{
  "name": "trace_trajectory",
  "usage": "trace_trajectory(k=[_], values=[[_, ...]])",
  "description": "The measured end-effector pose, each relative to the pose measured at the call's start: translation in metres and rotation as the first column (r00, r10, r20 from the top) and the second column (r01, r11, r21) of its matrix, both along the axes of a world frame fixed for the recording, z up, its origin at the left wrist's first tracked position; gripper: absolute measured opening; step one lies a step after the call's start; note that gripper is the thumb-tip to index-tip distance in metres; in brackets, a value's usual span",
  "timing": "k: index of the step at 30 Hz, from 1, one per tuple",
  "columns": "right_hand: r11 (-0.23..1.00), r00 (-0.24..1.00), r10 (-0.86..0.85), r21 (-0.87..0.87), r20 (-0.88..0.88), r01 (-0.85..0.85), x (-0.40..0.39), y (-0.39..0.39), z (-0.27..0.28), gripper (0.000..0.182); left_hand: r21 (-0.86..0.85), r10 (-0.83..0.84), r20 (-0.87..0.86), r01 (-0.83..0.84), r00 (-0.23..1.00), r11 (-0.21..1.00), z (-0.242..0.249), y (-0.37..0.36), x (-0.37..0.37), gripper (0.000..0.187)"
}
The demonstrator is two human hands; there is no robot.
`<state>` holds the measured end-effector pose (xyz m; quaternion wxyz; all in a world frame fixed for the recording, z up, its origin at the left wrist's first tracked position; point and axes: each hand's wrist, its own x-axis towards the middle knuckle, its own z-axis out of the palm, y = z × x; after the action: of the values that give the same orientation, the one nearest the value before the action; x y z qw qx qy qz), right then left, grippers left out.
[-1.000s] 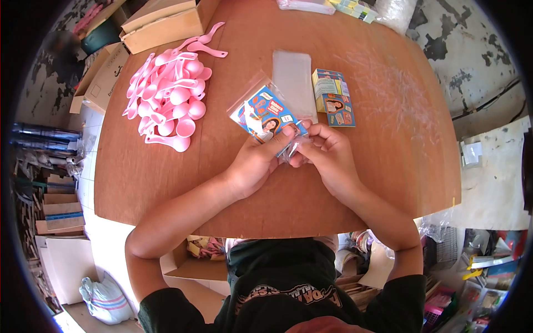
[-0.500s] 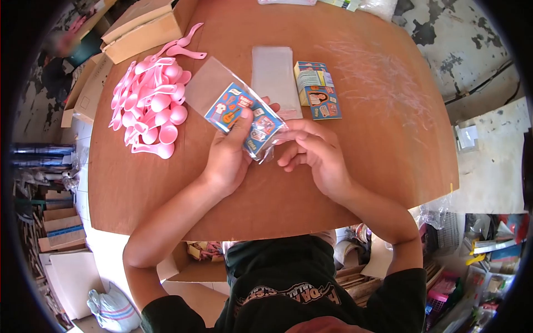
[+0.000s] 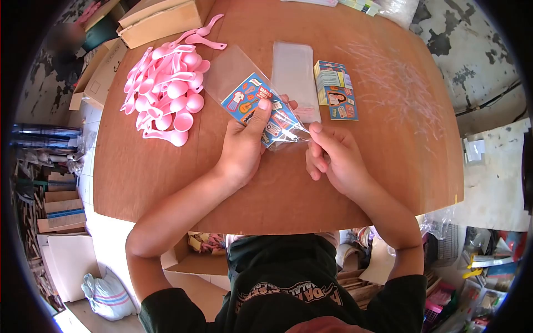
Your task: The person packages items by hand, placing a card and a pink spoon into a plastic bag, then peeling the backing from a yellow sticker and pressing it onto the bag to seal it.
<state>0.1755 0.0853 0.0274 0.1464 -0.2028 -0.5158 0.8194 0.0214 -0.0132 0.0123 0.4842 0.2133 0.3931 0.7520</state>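
Observation:
My left hand (image 3: 244, 141) is closed around a clear plastic bag (image 3: 229, 67), its thumb pressed over the front. Inside the bag sits a blue printed card (image 3: 242, 99) with a guitar and a shirt pictured on it. At the bag's lower right end, thumb and forefinger of my right hand (image 3: 340, 156) pinch a crinkled, stretched bit of the plastic. Just beyond my hands lies a stack of clear bags (image 3: 292, 69). Next to it is a pile of similar blue cards (image 3: 340, 102).
Pink plastic scoops (image 3: 172, 83) are heaped on the left of the brown table (image 3: 211, 211). Thin clear plastic strips (image 3: 397, 83) are scattered at the right. A cardboard box (image 3: 161, 25) stands at the far left edge, and a white sack (image 3: 108, 297) rests on the floor.
My right hand has gone from loosely bent fingers at the bag's end to a pinch, drawing the plastic out to the right. The whole view has shifted slightly.

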Motion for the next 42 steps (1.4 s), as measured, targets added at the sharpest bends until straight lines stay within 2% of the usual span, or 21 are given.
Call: trace_trajectory(k=[2, 5, 7, 8, 10, 13, 14, 16, 17, 21, 23, 27, 30, 34, 37, 39, 40, 41, 42], values=[[0.999, 0.998, 0.030, -0.017, -0.047, -0.031, 0.002, 0.002, -0.007, 0.026, -0.003, -0.005, 0.011, 0.005, 1.000, 1.000, 0.001, -0.001, -0.005, 0.042], [0.997, 0.999, -0.025, -0.070, -0.042, 0.022, 0.000, 0.000, -0.009, 0.021, -0.017, -0.017, 0.065, 0.018, 0.998, 1.000, 0.001, 0.001, -0.010, 0.042], [0.956, 0.952, -0.295, 0.041, 0.082, 0.292, -0.009, -0.007, -0.004, 0.015, -0.028, -0.020, 0.108, 0.023, 0.994, 0.999, 0.002, 0.001, -0.011, 0.042], [0.955, 0.952, -0.295, 0.041, 0.082, 0.293, -0.009, -0.007, -0.003, 0.015, -0.035, -0.038, 0.132, 0.043, 0.990, 0.998, 0.003, 0.001, -0.011, 0.042], [0.992, 0.993, -0.088, 0.093, 0.076, 0.081, -0.008, -0.006, -0.002, 0.021, -0.042, -0.056, 0.158, 0.063, 0.986, 0.997, 0.003, 0.000, -0.010, 0.043], [0.987, 1.000, -0.011, 0.160, -0.015, 0.013, -0.011, -0.008, -0.009, 0.024, -0.012, -0.125, 0.152, 0.129, 0.980, 0.992, 0.001, -0.003, -0.005, 0.044], [0.981, 1.000, 0.010, 0.192, -0.003, -0.010, -0.012, -0.007, -0.010, 0.020, -0.002, -0.194, 0.142, 0.196, 0.971, 0.981, 0.001, -0.004, -0.002, 0.045], [0.987, 0.997, -0.044, 0.156, 0.065, 0.033, -0.013, -0.011, -0.003, 0.018, 0.026, -0.351, 0.108, 0.350, 0.930, 0.936, -0.003, -0.003, -0.001, 0.046], [0.990, 0.987, -0.091, 0.123, 0.134, 0.074, -0.013, -0.012, 0.000, 0.017, 0.026, -0.353, 0.108, 0.352, 0.929, 0.936, -0.003, -0.003, 0.001, 0.046], [0.991, 0.987, -0.103, 0.102, 0.125, 0.091, -0.007, -0.010, -0.001, 0.019, 0.039, -0.345, 0.081, 0.343, 0.935, 0.939, -0.001, -0.004, 0.002, 0.045], [0.982, 0.971, -0.132, 0.156, 0.200, 0.102, -0.006, -0.009, -0.002, 0.020, 0.086, -0.240, 0.088, 0.232, 0.967, 0.969, 0.003, -0.004, 0.002, 0.045], [0.978, 0.981, -0.163, 0.146, 0.107, 0.147, -0.011, -0.018, 0.000, 0.020, 0.110, -0.268, 0.037, 0.262, 0.963, 0.959, -0.003, -0.003, 0.003, 0.044], [0.976, 0.980, -0.178, 0.146, 0.085, 0.164, -0.011, -0.019, -0.004, 0.020, 0.042, -0.299, -0.050, 0.302, 0.953, 0.953, -0.005, -0.004, 0.006, 0.046], [0.986, 0.985, -0.145, 0.098, 0.088, 0.137, -0.007, -0.019, -0.001, 0.018, 0.078, -0.257, 0.039, 0.253, 0.966, 0.964, 0.005, -0.007, 0.006, 0.048], [0.991, 0.988, -0.119, 0.067, 0.097, 0.113, -0.006, -0.021, 0.000, 0.017, 0.106, -0.285, 0.018, 0.282, 0.958, 0.954, 0.005, -0.008, 0.008, 0.049], [0.993, 0.991, -0.110, 0.042, 0.074, 0.107, -0.006, -0.024, -0.001, 0.016, 0.112, -0.329, 0.078, 0.319, 0.941, 0.941, 0.006, -0.008, 0.009, 0.048], [0.904, 0.975, -0.224, 0.372, -0.013, 0.212, -0.007, -0.025, -0.005, 0.017, 0.112, -0.328, 0.079, 0.319, 0.941, 0.941, 0.005, -0.008, 0.009, 0.048], [0.698, 0.946, -0.298, 0.646, -0.131, 0.309, -0.008, -0.026, -0.008, 0.020, 0.104, -0.311, 0.123, 0.299, 0.942, 0.948, 0.004, -0.007, 0.008, 0.048], [0.699, 0.947, -0.295, 0.646, -0.130, 0.307, -0.008, -0.026, -0.007, 0.020, 0.094, -0.291, 0.168, 0.278, 0.942, 0.956, 0.004, -0.007, 0.006, 0.048]])
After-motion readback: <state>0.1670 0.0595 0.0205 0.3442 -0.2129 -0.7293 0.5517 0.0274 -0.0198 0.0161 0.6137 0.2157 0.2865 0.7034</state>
